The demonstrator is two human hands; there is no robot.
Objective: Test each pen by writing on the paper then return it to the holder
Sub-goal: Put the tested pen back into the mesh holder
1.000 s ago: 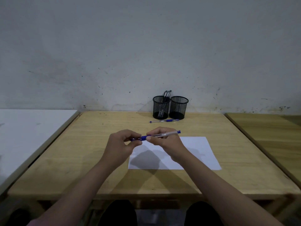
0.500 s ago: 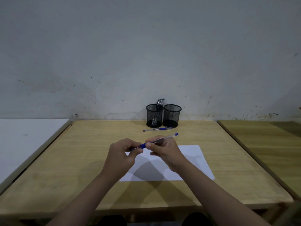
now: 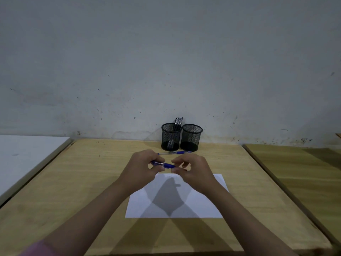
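- My left hand point(image 3: 143, 168) and right hand point(image 3: 191, 169) both pinch one pen point(image 3: 164, 165) above the paper's point(image 3: 184, 204) far edge.
- Second pen point(image 3: 175, 153) lies before two holders point(image 3: 170, 137) at the worktop's point(image 3: 83, 182) far edge.

left hand point(image 3: 141, 168): bare, nothing worn on fingers or wrist | right hand point(image 3: 191, 169): bare likewise | forearms: uncovered | pink sleeve point(image 3: 35, 249): seen at the left arm's lower edge only

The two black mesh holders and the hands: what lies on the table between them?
In the head view, one blue pen lies flat on the table, just before the holders.
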